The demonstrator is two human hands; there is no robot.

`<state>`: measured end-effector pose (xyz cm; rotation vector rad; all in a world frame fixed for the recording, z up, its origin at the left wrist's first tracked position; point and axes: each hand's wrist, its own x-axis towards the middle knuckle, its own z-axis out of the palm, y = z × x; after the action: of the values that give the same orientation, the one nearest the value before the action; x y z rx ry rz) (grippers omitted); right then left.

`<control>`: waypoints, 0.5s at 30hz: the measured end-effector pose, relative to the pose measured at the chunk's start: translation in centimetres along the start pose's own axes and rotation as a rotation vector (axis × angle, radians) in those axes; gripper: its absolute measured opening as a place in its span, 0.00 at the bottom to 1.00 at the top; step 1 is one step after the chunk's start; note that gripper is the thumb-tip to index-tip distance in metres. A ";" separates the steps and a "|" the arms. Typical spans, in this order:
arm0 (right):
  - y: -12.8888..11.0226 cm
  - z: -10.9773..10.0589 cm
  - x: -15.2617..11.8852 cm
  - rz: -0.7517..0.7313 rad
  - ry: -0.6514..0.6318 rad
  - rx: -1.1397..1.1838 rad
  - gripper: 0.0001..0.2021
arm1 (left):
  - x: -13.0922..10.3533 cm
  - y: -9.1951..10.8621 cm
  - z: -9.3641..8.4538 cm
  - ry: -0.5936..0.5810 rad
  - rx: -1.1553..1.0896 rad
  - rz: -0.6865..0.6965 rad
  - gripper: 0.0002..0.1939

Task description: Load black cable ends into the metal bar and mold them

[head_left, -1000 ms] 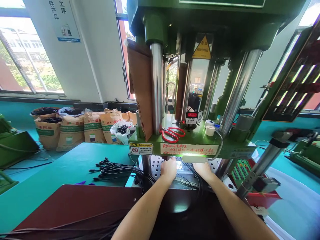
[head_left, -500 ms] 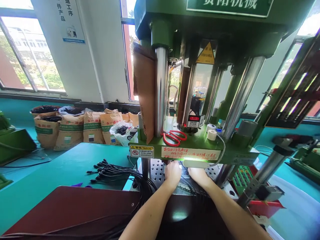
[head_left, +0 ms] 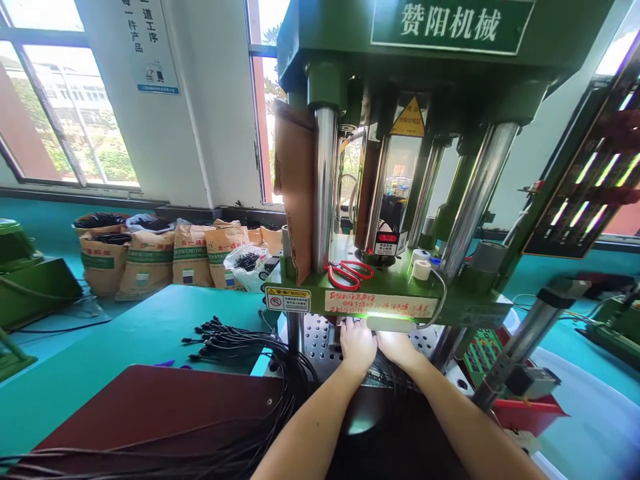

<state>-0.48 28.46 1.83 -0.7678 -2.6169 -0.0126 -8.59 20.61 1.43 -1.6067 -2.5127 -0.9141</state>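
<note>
My left hand [head_left: 358, 345] reaches under the green press plate [head_left: 450, 309] to the metal mould [head_left: 334, 335] on the perforated bed. Its fingers are bent and partly show; what they grip, if anything, is too small to make out. Beside it, touching or nearly so, is my right hand [head_left: 398, 349], its fingers hidden behind the left hand and the glowing lamp [head_left: 391, 324]. Black cables [head_left: 393, 373] run from the mould area towards me, below both hands. A thick bundle of black cables [head_left: 235, 339] with small plugs lies on the left.
Red-handled scissors [head_left: 350, 273] and white rolls [head_left: 421, 269] lie on the press plate. Steel columns [head_left: 325, 193] flank the work area, with cardboard [head_left: 296, 200] at the left one. A dark red board [head_left: 165, 407] holds trailing cables. Paper sacks [head_left: 150, 263] stand behind.
My left hand has moved right, closer to my right hand, over the mould. The camera view has tilted up a little and shifted slightly left.
</note>
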 end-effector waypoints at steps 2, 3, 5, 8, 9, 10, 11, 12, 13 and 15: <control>-0.3 0.2 0.0 -0.006 -0.013 -0.007 0.09 | 0.1 -0.2 0.2 -0.013 0.001 0.007 0.14; -0.4 0.4 0.0 -0.006 -0.016 -0.010 0.10 | 0.2 -0.4 0.3 -0.018 0.000 0.012 0.14; -0.5 0.9 0.2 -0.002 -0.015 -0.018 0.10 | 0.4 -0.8 0.5 -0.024 -0.005 0.018 0.14; -0.6 1.6 0.5 0.006 -0.009 -0.030 0.10 | 0.8 -1.2 0.9 -0.020 -0.022 0.018 0.15; -0.6 1.7 0.6 0.008 -0.008 -0.033 0.10 | 0.9 -1.2 1.0 -0.019 -0.030 0.016 0.15; -0.6 1.9 0.7 0.010 -0.008 -0.036 0.10 | 1.0 -1.3 1.2 -0.018 -0.039 0.014 0.15; -0.6 2.0 0.7 0.012 -0.010 -0.037 0.10 | 1.0 -1.3 1.3 -0.018 -0.050 0.013 0.15; -0.6 2.0 0.8 0.013 -0.012 -0.038 0.10 | 1.0 -1.3 1.3 -0.020 -0.060 0.011 0.15; -0.6 2.0 0.8 0.014 -0.015 -0.038 0.10 | 1.1 -1.2 1.3 -0.021 -0.071 0.008 0.14; -0.6 1.8 0.9 0.013 -0.020 -0.037 0.11 | 1.1 -1.1 1.1 -0.016 -0.091 0.002 0.15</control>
<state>-2.15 28.59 0.60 -0.8016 -2.6373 -0.0497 -9.68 21.72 0.35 -1.6478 -2.5142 -1.0340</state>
